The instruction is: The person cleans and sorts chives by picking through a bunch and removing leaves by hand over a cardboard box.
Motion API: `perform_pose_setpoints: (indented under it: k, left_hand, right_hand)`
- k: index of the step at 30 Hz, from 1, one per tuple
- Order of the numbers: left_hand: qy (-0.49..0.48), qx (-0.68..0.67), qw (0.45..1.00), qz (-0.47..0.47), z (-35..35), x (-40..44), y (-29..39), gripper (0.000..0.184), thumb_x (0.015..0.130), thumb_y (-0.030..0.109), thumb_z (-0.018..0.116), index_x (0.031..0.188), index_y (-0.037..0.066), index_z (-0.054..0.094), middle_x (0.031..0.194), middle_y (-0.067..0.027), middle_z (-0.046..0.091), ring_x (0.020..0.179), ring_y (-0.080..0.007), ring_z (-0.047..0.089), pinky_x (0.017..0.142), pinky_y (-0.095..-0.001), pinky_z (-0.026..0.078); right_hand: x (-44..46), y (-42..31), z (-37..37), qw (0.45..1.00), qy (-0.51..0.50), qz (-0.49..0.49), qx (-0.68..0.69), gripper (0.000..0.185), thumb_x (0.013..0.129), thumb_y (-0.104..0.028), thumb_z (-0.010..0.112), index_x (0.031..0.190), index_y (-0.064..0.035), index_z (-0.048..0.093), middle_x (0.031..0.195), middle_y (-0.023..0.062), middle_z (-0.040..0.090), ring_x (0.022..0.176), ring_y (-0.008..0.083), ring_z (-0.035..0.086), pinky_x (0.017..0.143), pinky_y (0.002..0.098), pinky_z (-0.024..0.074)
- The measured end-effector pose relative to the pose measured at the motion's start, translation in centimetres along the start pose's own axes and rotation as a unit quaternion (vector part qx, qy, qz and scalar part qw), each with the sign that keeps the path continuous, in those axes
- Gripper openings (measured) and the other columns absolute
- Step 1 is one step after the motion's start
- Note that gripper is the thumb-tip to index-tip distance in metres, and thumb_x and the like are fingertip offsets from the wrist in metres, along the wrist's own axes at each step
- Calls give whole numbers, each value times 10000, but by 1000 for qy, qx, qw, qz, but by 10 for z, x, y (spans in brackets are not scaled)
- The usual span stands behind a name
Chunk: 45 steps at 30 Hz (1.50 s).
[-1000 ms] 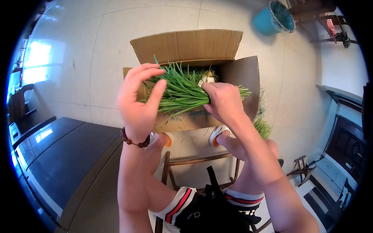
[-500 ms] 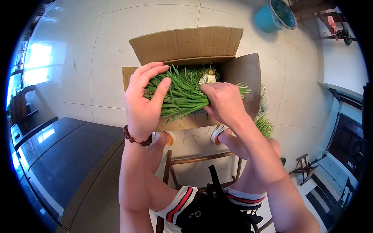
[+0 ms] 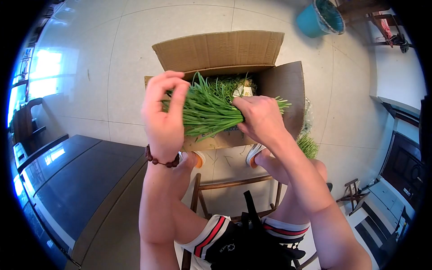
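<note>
A bundle of green chives [image 3: 209,110] lies across the top of an open cardboard box [image 3: 220,51], leaves spread to the left and pale stem ends to the right. My right hand [image 3: 261,119] is wrapped around the bundle near its stem end. At the leafy end is my left hand [image 3: 164,105], slightly blurred, its fingers bent and the thumb drawn in against the fingertips. Whether a leaf is pinched there, I cannot make out. More greens and a pale printed item [image 3: 243,91] show inside the box behind the bundle.
More greens [image 3: 307,146] lie on the floor right of the box, beside clear plastic [image 3: 308,114]. A dark table [image 3: 85,180] stands at left. A blue bucket [image 3: 312,22] is at the far right. Between my legs is a wooden chair frame [image 3: 234,183].
My left hand has gone from spread fingers over the leaves to bent fingers with the thumb close to them. My right hand keeps its grip on the chives.
</note>
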<state>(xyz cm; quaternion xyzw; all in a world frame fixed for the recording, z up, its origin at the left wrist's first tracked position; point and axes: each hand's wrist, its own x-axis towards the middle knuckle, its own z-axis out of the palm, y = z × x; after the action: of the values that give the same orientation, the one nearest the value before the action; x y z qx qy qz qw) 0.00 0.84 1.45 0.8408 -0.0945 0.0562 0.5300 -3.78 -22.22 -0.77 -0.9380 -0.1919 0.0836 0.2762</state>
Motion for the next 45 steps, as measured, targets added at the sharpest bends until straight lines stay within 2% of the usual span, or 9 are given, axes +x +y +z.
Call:
perform_pose_setpoints:
  k: [2,14,18,21,23,27,31,37,45]
  left_hand:
    - [113,-144,979,-86,-1,1,1,138,1034,108,587,1054,-4,666,1131,-82,691,1045,-150,613,969,-296,452]
    - [54,-227,966,-112,-19,-10,6,115,1027,102,593,1010,7,657,902,5,644,820,-69,565,769,-220,446]
    - [-52,-67,989,-120,-11,-13,-1,5,962,38,665,962,38,670,862,36,630,769,-65,544,734,-225,433]
    - [-97,-9,991,-90,6,-11,5,107,923,-18,701,1005,31,654,876,37,614,794,-52,542,749,-214,435]
    - [-10,-241,961,-135,14,-9,12,182,944,1,693,1109,5,615,937,13,607,835,-47,536,765,-207,439]
    - [71,-238,966,-78,23,-5,10,293,888,45,776,1138,-8,631,927,-13,636,752,-40,514,684,-199,423]
    - [45,-183,978,-86,18,-4,14,287,953,13,694,1220,-27,596,970,11,588,842,-35,512,759,-199,440]
    - [80,-195,975,-68,18,-3,12,144,924,12,730,1051,-31,679,930,22,635,757,-25,495,657,-191,407]
    - [119,-272,938,-176,11,2,8,155,1013,132,654,1085,2,698,940,16,656,776,-24,523,691,-190,421]
  right_hand:
    - [-1,3,4,1000,8,-1,8,372,636,-116,831,879,-55,556,788,113,644,788,348,668,681,464,526]
    - [4,19,1,988,99,108,41,334,698,-136,803,976,-56,636,822,151,689,798,379,676,702,477,547]
    - [7,28,-5,981,116,151,39,281,733,-153,785,959,-55,651,831,155,698,800,387,676,713,485,545]
    - [9,27,-11,980,105,164,36,264,743,-152,777,952,-52,651,852,155,702,813,393,673,717,495,538]
    - [9,25,-11,980,106,164,41,259,744,-151,773,948,-53,647,857,152,701,814,391,673,714,495,534]
    - [9,23,-9,983,97,154,27,264,739,-151,774,940,-48,638,865,149,702,814,389,674,713,493,534]
    - [9,20,-10,985,74,154,22,282,732,-144,779,956,-49,637,870,145,700,816,383,675,714,491,536]
    - [8,20,-5,988,79,130,-1,316,718,-131,792,993,-62,654,884,134,706,815,376,679,716,484,546]
    - [8,20,-5,990,85,111,-9,323,697,-115,791,976,-62,635,875,130,697,820,376,674,708,487,544]
